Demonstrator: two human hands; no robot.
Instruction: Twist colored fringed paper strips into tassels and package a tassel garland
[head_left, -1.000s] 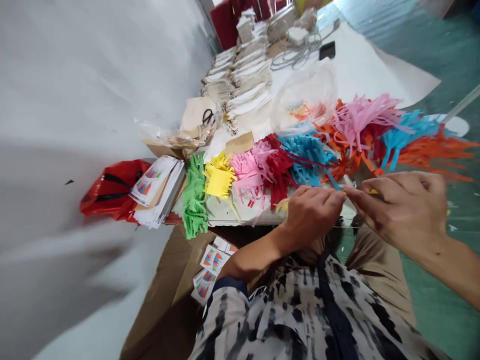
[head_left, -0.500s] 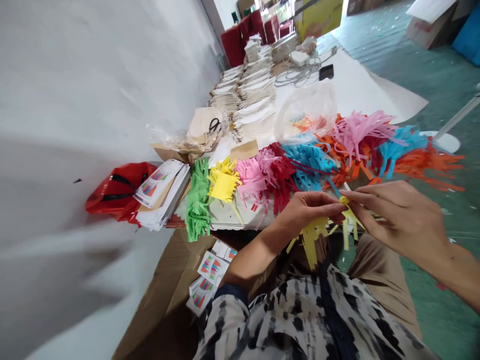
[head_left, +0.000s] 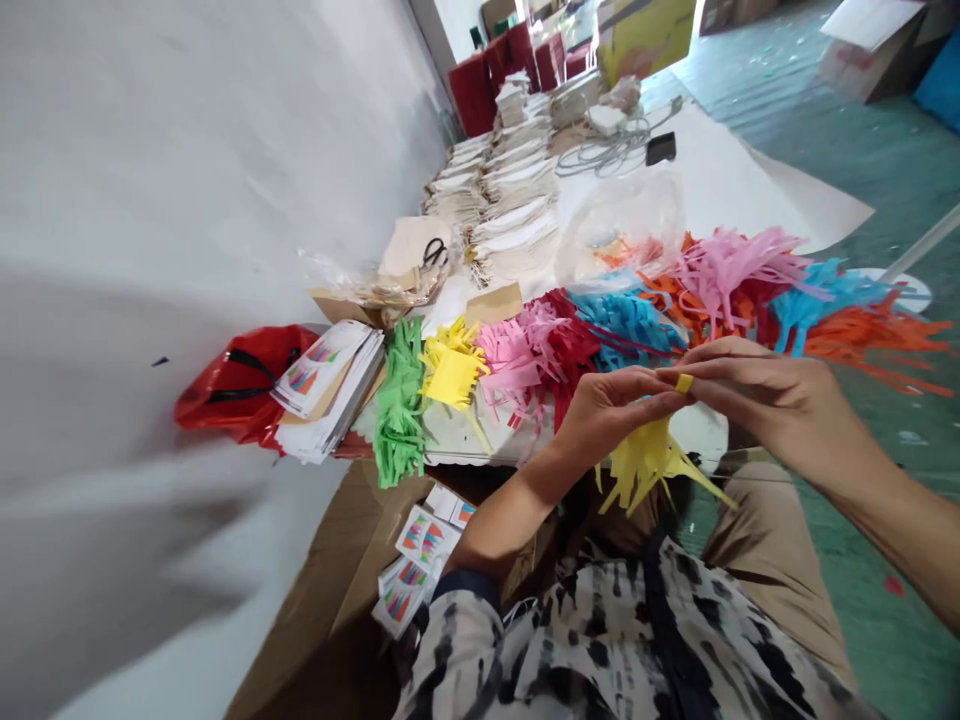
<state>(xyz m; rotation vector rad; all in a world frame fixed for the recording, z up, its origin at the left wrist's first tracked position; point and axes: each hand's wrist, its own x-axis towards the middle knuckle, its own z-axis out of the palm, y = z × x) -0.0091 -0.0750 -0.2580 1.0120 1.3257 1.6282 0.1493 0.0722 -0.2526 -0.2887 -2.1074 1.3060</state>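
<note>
Between my two hands, over the table's front edge, is a yellow paper tassel (head_left: 646, 460) with its fringe hanging down. My left hand (head_left: 619, 400) pinches it from the left, thumb and fingers pressed together. From the right, my right hand (head_left: 757, 385) grips at the same spot, its fingertips meeting the left ones. A small yellow band (head_left: 683, 383) shows at the fingertips. Just behind lie blue fringed strips (head_left: 626, 315) and dark red ones (head_left: 566, 370). Farther left are pink (head_left: 510, 355), yellow (head_left: 452, 375) and green fringed paper (head_left: 400, 410).
Orange (head_left: 877, 325) and pink fringes (head_left: 739, 265) lie at the right by a clear plastic bag (head_left: 619, 225). Paper stacks (head_left: 514, 210), scissors (head_left: 434, 252) and a cable (head_left: 604, 155) are farther back. At left are a red bag (head_left: 240, 390) and printed cards (head_left: 330, 390).
The hands have drawn closer together, and the right hand has shifted left and up. The yellow fringe now hangs in one bunch, and the yellow band shows at the fingertips.
</note>
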